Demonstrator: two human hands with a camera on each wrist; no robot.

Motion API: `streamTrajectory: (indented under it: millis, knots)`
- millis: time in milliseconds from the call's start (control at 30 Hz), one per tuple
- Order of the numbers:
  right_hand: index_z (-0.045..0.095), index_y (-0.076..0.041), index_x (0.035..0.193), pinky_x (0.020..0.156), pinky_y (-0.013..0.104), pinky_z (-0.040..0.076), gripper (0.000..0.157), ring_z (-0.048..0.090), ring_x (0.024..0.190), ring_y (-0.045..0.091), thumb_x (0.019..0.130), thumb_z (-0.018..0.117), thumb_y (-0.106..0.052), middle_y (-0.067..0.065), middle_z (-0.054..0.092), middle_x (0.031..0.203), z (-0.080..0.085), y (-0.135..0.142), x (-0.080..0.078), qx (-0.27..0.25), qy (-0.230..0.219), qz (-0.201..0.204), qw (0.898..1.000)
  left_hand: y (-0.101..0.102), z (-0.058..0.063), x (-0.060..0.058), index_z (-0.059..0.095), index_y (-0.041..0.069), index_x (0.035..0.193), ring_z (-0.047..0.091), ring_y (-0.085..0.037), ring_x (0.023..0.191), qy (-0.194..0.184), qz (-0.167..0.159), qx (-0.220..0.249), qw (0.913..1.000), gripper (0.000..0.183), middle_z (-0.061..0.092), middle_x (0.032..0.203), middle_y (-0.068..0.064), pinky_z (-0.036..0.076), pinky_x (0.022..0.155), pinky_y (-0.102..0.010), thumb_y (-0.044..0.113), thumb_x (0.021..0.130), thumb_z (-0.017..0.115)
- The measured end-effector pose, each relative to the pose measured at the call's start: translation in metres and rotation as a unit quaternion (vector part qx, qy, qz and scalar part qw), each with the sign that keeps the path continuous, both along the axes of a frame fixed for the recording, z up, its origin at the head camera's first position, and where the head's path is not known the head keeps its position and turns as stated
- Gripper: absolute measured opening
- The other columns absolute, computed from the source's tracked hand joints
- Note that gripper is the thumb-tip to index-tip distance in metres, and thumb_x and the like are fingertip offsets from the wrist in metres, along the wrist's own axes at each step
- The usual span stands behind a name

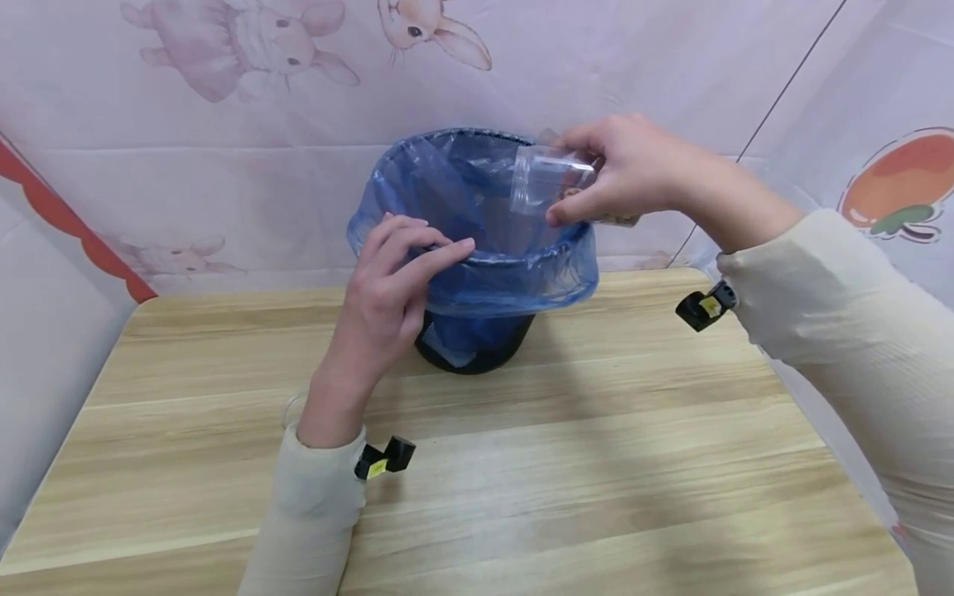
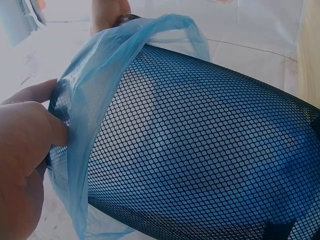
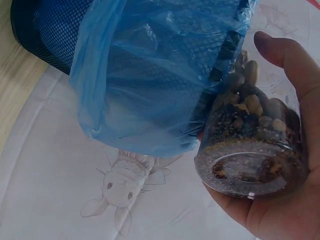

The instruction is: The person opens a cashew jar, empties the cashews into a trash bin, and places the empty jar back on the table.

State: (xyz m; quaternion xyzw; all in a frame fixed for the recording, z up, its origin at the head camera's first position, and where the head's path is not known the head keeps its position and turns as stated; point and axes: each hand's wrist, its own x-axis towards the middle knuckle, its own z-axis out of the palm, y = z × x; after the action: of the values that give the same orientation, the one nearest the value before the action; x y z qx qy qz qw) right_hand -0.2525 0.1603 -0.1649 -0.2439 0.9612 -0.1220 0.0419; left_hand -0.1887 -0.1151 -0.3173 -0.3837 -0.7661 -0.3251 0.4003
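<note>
A black mesh trash can [image 2: 190, 125] lined with a blue plastic bag [image 1: 514, 285] stands on the table, the bag folded over its rim. At the near left rim my left hand [image 1: 383, 285] grips the edge, with bent fingers over the top and the thumb at the outside. My right hand [image 1: 633, 170] holds a clear plastic jar [image 1: 540, 178] on its side, its mouth over the can's opening. Small brown and dark pieces [image 3: 252, 105], resembling nuts or shells, lie inside the jar toward its base. The can's bottom is hidden inside.
Beneath the can is a light wood-grain table [image 1: 477, 488]. A pale cloth [image 1: 298, 182] printed with rabbits hangs right behind it. Small black camera mounts [image 1: 701, 308] sit on both sleeved wrists.
</note>
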Motion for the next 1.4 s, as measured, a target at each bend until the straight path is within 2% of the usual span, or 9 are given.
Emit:
streamTrajectory:
  millis: [200, 433, 667, 1033, 1267, 1400]
  knots:
    - [0.059, -0.015, 0.135, 0.065, 0.034, 0.054, 0.072, 0.063, 0.085, 0.022, 0.078, 0.078, -0.054, 0.009, 0.068, 0.104, 0.002, -0.003, -0.002, 0.020, -0.003, 0.006, 1.000, -0.001, 0.000, 0.000, 0.069, 0.016, 0.128, 0.050, -0.032, 0.121, 0.001, 0.000, 0.000, 1.0000, 0.060, 0.062, 0.115, -0.012, 0.027, 0.120, -0.048, -0.021, 0.089, 0.041]
    - [0.056, -0.015, 0.140, 0.083, 0.042, 0.051, 0.077, 0.063, 0.098, 0.024, 0.079, 0.078, -0.055, 0.009, 0.066, 0.112, 0.004, -0.005, -0.002, 0.036, -0.010, 0.007, 0.999, -0.002, 0.000, 0.000, 0.069, 0.016, 0.129, 0.051, -0.032, 0.120, 0.005, -0.001, -0.005, 1.0000, 0.063, 0.062, 0.115, -0.012, 0.028, 0.119, -0.047, -0.023, 0.087, 0.041]
    - [0.055, -0.015, 0.141, 0.090, 0.047, 0.050, 0.078, 0.063, 0.105, 0.026, 0.079, 0.078, -0.055, 0.012, 0.067, 0.119, 0.007, -0.008, -0.004, 0.051, -0.025, 0.009, 0.998, -0.002, 0.000, 0.000, 0.069, 0.016, 0.128, 0.051, -0.031, 0.120, 0.002, -0.003, -0.004, 1.0000, 0.061, 0.062, 0.115, -0.012, 0.029, 0.119, -0.045, -0.021, 0.088, 0.041]
    - [0.053, -0.014, 0.143, 0.085, 0.037, 0.049, 0.080, 0.066, 0.098, 0.020, 0.078, 0.078, -0.055, 0.005, 0.072, 0.116, 0.011, -0.014, -0.008, 0.082, -0.056, 0.010, 0.995, -0.002, 0.000, -0.001, 0.069, 0.015, 0.128, 0.051, -0.031, 0.119, 0.003, -0.005, -0.004, 1.0000, 0.060, 0.062, 0.115, -0.012, 0.029, 0.118, -0.045, -0.021, 0.088, 0.041]
    - [0.058, -0.016, 0.137, 0.079, 0.037, 0.047, 0.076, 0.060, 0.091, 0.023, 0.076, 0.078, -0.058, 0.008, 0.066, 0.109, 0.011, -0.019, -0.009, 0.108, -0.032, 0.011, 0.994, -0.001, 0.000, -0.001, 0.069, 0.016, 0.127, 0.051, -0.030, 0.119, 0.001, -0.004, -0.003, 1.0000, 0.059, 0.063, 0.115, -0.012, 0.028, 0.119, -0.046, -0.020, 0.089, 0.041]
    - [0.059, -0.017, 0.136, 0.079, 0.037, 0.046, 0.077, 0.059, 0.093, 0.025, 0.076, 0.077, -0.061, 0.008, 0.065, 0.111, 0.011, -0.020, -0.009, 0.125, -0.030, 0.015, 0.992, 0.000, 0.000, -0.001, 0.070, 0.016, 0.127, 0.051, -0.030, 0.118, 0.004, -0.006, -0.003, 1.0000, 0.060, 0.063, 0.114, -0.012, 0.032, 0.116, -0.044, -0.021, 0.089, 0.042]
